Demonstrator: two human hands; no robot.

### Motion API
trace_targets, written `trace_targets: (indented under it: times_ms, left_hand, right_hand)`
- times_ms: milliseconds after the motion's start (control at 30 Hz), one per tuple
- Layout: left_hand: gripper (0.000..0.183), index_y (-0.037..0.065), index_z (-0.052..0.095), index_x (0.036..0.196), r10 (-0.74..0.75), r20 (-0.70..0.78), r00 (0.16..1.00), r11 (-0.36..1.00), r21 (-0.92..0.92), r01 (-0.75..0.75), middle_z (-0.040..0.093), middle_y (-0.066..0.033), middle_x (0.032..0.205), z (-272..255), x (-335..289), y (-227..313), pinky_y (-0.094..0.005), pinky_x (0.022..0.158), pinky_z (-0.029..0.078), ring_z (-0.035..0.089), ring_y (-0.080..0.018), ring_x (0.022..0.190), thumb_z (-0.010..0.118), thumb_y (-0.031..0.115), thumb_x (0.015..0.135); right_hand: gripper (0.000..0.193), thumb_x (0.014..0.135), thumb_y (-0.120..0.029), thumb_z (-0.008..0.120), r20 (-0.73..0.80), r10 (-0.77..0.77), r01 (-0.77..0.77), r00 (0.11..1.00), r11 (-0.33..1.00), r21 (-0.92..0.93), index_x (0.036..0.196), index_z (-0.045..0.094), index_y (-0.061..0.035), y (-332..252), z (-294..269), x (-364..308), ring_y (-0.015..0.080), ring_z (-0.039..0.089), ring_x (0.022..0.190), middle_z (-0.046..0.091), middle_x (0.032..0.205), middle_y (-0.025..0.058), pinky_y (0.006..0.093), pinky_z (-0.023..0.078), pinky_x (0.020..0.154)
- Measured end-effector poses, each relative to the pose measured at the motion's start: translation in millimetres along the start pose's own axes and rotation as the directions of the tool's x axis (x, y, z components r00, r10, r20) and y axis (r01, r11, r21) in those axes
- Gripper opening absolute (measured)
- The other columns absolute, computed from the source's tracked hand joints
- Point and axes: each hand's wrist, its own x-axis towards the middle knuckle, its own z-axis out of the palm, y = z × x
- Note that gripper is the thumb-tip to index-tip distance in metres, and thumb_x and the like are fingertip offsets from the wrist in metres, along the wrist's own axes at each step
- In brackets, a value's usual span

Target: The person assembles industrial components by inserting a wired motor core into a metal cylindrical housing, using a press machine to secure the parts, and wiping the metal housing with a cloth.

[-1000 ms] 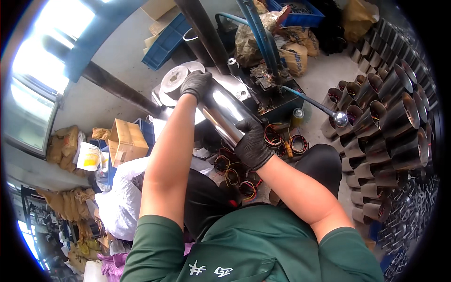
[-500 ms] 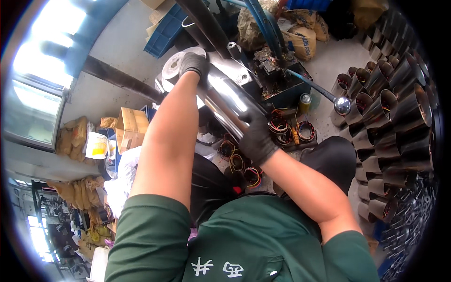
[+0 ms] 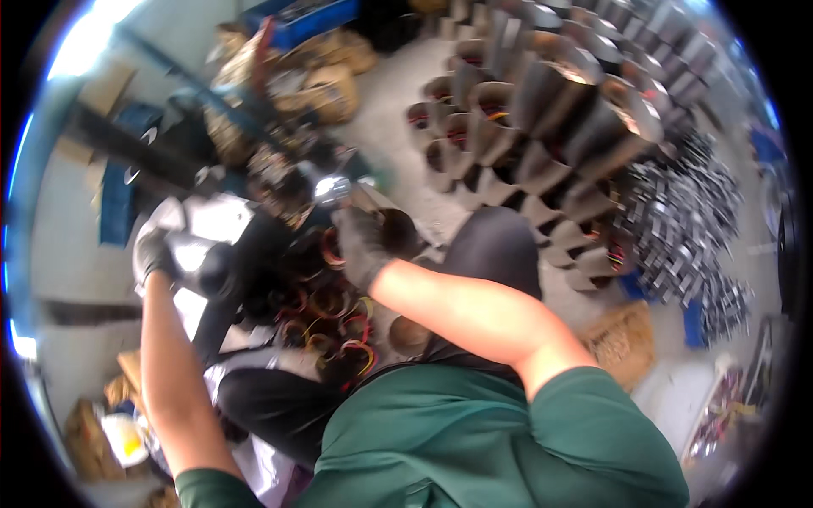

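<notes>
My left hand [image 3: 155,256], in a dark glove, is closed around the left end of a shiny metal cylinder [image 3: 200,261] by the bright metal plate of the press [image 3: 222,218]. The cylinder's dark end points to the right. My right hand [image 3: 362,247], also gloved, is off the cylinder and just below the bright ball knob [image 3: 332,190] of a lever. Motion blurs its fingers, so whether they touch the knob or hold anything cannot be made out. Several wire-wound motor stators [image 3: 339,326] with red and yellow leads lie below, between my knees.
Rows of upright metal tubes [image 3: 542,93], some with coloured wires inside, stand to the right. Beyond them is a heap of small metal parts [image 3: 682,229]. Paper sacks [image 3: 330,89] and a blue crate [image 3: 309,21] sit at the back. A cardboard piece [image 3: 622,343] lies at the right.
The view has turned to the right. My right hand has let go of the cylinder and moved over to the lever's ball knob. My left hand stays at the cylinder's end.
</notes>
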Motion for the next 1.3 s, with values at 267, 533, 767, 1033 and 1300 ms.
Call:
trace_targets:
  times_ms: [267,533,767,1033,1300]
  left_hand:
    - [0.046,0.009,0.069,0.126,-0.338,0.085,0.937,0.938,-0.046,0.342,0.068,-0.0216,0.131,-59,-38,89,-0.0480,0.095,0.055,0.071,-0.0387,0.114,0.039,0.036,0.103]
    - [0.046,0.005,0.072,0.124,-0.335,0.029,0.942,0.941,0.059,0.332,0.068,-0.0245,0.129,-60,-46,80,-0.0510,0.101,0.052,0.066,-0.0428,0.120,0.046,0.036,0.100]
    - [0.045,0.002,0.072,0.122,-0.282,-0.037,0.959,0.959,-0.022,0.282,0.068,-0.0281,0.127,-24,-13,60,-0.0504,0.103,0.050,0.065,-0.0439,0.121,0.050,0.033,0.097]
    - [0.047,0.000,0.068,0.127,-0.373,-0.034,0.927,0.924,-0.100,0.368,0.065,-0.0294,0.133,-8,7,55,-0.0491,0.110,0.045,0.062,-0.0427,0.128,0.061,0.034,0.095]
    - [0.050,0.006,0.072,0.127,-0.332,-0.043,0.942,0.943,-0.044,0.330,0.066,-0.0250,0.133,8,18,21,-0.0493,0.105,0.049,0.063,-0.0403,0.126,0.057,0.043,0.097]
  right_hand:
    - [0.022,0.093,-0.018,0.056,0.111,-0.541,0.537,0.834,0.746,-0.395,0.081,0.063,-0.0013,-196,62,-25,0.0254,0.057,0.072,0.063,0.078,0.0183,0.0416,0.049,0.071]
    - [0.049,0.088,-0.025,0.057,0.369,0.140,0.200,0.919,0.640,-0.742,0.129,0.064,0.0011,-314,-42,-133,0.0242,0.072,0.089,0.074,0.104,0.0126,0.0347,0.058,0.080]
    - [0.042,0.070,-0.012,0.066,-0.097,-0.092,-0.062,0.991,0.322,-0.945,0.109,0.071,0.0046,-372,-205,-174,0.0209,0.071,0.090,0.074,0.099,0.0127,0.0325,0.058,0.079]
    - [0.033,0.061,-0.008,0.075,-0.225,-0.397,-0.252,0.890,-0.017,-0.968,0.092,0.068,0.0011,-447,-294,-122,0.0248,0.065,0.076,0.069,0.083,0.0123,0.0387,0.055,0.069]
    - [0.021,0.070,-0.017,0.073,-0.400,-0.032,-0.400,0.916,0.001,-0.917,0.087,0.075,-0.0058,-465,-319,-75,0.0227,0.063,0.087,0.070,0.088,0.0101,0.0365,0.053,0.083]
